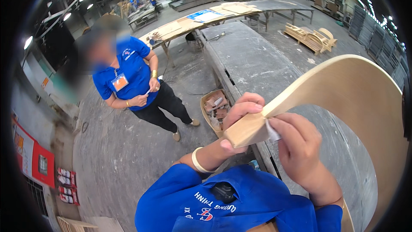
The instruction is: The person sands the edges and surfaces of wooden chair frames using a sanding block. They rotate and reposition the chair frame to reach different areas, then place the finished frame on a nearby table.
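A large bent plywood panel, pale and smooth, curves from the middle of the head view round to its right side. At its near end is a short wooden block that meets the panel's edge at a corner. My left hand is closed around this block, fingers over the far side and thumb underneath. My right hand is closed in a pinch on a small white folded sheet, pressed against the wood just beside the corner. Whether the sheet is sandpaper or plain paper I cannot tell.
A grey worktable stands beneath the panel. Beside it is a cardboard box of scraps. A co-worker in a blue shirt stands at the left, hands together. Curved wooden frames lie on the floor beyond; a long table runs behind.
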Demonstrator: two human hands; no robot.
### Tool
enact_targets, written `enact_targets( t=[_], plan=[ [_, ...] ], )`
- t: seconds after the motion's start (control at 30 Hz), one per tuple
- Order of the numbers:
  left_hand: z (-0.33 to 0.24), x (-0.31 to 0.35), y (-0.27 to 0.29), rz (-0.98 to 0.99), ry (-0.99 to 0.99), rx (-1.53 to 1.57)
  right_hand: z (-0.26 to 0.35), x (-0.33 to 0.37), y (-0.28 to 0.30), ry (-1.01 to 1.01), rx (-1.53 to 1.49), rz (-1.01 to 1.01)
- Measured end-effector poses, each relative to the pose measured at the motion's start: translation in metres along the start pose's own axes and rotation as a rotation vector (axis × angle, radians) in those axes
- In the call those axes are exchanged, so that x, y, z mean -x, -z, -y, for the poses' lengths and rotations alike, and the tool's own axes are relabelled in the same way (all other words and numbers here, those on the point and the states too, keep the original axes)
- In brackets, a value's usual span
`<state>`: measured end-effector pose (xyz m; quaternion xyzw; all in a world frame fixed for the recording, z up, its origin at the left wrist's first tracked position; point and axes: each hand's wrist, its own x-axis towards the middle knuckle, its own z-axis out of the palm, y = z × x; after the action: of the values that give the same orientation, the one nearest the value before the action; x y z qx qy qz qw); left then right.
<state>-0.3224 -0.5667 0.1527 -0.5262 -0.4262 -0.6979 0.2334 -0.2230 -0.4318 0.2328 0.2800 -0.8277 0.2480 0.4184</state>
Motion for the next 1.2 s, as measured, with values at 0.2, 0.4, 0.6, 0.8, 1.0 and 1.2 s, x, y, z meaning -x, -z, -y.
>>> enact_targets(
  t=[0.2,0.4,0.6,0.8,1.0,1.2],
  plan=[
    [-0.01,-0.006,-0.007,-0.025,0.024,0.013,0.002,-0.003,0.008,-0.029,-0.004,0.041],
    [-0.018,-0.007,-0.007,-0.023,0.043,0.011,0.01,-0.002,0.01,-0.067,-0.025,0.034],
    [-0.024,-0.005,-0.008,-0.017,0.074,0.061,0.013,0.003,0.012,-0.055,-0.055,0.016],
    [-0.022,-0.01,-0.007,-0.02,0.018,0.084,0.019,-0.002,0.017,-0.135,-0.009,0.097],
    [-0.027,-0.01,-0.005,0.017,0.026,0.098,0.026,-0.004,0.019,-0.023,-0.047,0.026],
    [-0.026,-0.015,-0.004,-0.034,0.046,0.032,0.02,-0.004,0.016,-0.057,-0.008,0.056]
  ],
)
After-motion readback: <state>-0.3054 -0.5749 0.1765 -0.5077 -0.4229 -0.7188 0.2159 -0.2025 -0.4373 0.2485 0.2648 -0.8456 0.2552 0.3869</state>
